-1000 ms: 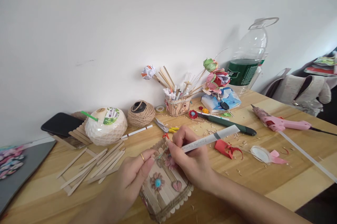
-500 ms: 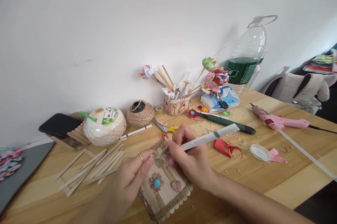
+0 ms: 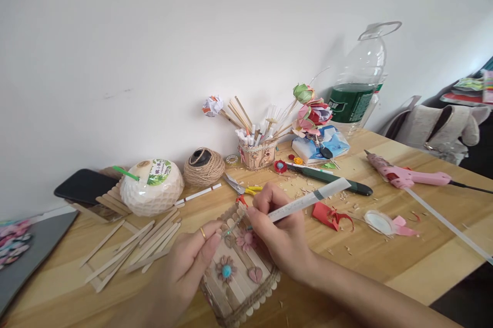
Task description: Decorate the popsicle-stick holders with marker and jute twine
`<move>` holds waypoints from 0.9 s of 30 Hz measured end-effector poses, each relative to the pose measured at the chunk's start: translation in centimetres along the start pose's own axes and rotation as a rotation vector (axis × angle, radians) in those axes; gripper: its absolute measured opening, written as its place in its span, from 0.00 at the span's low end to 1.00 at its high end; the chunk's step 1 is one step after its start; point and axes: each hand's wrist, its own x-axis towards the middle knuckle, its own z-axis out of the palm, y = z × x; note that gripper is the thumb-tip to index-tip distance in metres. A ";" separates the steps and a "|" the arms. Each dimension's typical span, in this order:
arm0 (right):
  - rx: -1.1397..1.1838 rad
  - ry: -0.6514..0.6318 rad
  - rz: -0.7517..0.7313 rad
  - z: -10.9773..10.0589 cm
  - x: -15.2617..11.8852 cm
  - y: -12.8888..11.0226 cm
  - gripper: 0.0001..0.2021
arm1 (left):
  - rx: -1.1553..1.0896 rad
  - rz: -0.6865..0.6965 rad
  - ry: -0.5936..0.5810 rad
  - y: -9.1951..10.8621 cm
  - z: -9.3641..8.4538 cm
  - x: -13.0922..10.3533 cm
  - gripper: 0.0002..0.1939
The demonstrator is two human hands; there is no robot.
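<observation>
A craft-stick box (image 3: 242, 279) edged with twine sits tilted at the bottom centre, bearing a brown flower with a blue centre (image 3: 226, 270), a pink flower (image 3: 245, 239) and a heart (image 3: 254, 274). My right hand (image 3: 283, 228) is closed around a white marker (image 3: 304, 205), its tip hidden by the fingers near the box's upper edge. At the box's upper left, my left hand (image 3: 196, 251), with a gold ring, pinches thumb against fingers; a thin greenish strand shows beside the fingertips, but what they grip is too small to tell.
Loose craft sticks (image 3: 134, 251), a wrapped coconut (image 3: 152, 187) and a twine ball (image 3: 204, 166) lie left. Scissors (image 3: 241, 187) are behind my hands. Right are a green cutter (image 3: 331, 179), red scraps (image 3: 327, 215) and a pink glue gun (image 3: 408, 176). A pen holder (image 3: 257, 156) stands behind.
The whole view has shifted slightly, so things appear a little further left. Both hands keep their grips, and the marker remains in my right hand at nearly the same place over the box.
</observation>
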 end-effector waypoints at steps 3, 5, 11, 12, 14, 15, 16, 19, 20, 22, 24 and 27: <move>0.030 0.007 0.000 0.1 0.0 0.0 0.12 | 0.024 0.045 0.018 -0.1 0.1 -0.1 0.18; 0.051 -0.011 0.006 0.1 -0.1 -0.1 0.12 | 0.056 0.075 0.045 -0.2 0.2 -0.2 0.19; 0.030 -0.031 -0.042 0.1 -0.2 -0.4 0.12 | 0.132 0.146 0.069 -0.3 0.4 -0.4 0.20; 0.027 -0.032 -0.045 0.1 -0.2 -0.4 0.12 | 0.148 0.154 0.075 -0.4 0.5 -0.4 0.21; 0.027 -0.041 -0.046 0.0 -0.2 -0.5 0.12 | 0.191 0.164 0.097 -0.5 0.5 -0.5 0.21; 0.028 -0.048 -0.045 0.0 -0.3 -0.5 0.12 | 0.213 0.167 0.108 -0.5 0.5 -0.6 0.20; 0.028 -0.056 -0.043 0.0 -0.3 -0.5 0.12 | 0.229 0.168 0.115 -0.5 0.5 -0.6 0.20; 0.009 -0.066 -0.044 -0.1 -0.4 -0.5 0.12 | 0.248 0.170 0.110 -0.5 0.5 -0.7 0.21; 0.003 -0.065 -0.038 -0.1 -0.4 -0.5 0.12 | 0.249 0.174 0.108 -0.4 0.5 -0.7 0.21; 0.006 -0.061 -0.018 0.0 -0.4 -0.5 0.13 | 0.254 0.189 0.114 -0.4 0.5 -0.7 0.21; 0.044 -0.061 0.008 0.0 -0.5 -0.4 0.13 | 0.255 0.206 0.120 -0.4 0.5 -0.6 0.21; 0.089 -0.054 0.020 0.1 -0.5 -0.4 0.12 | 0.255 0.242 0.129 -0.4 0.5 -0.6 0.21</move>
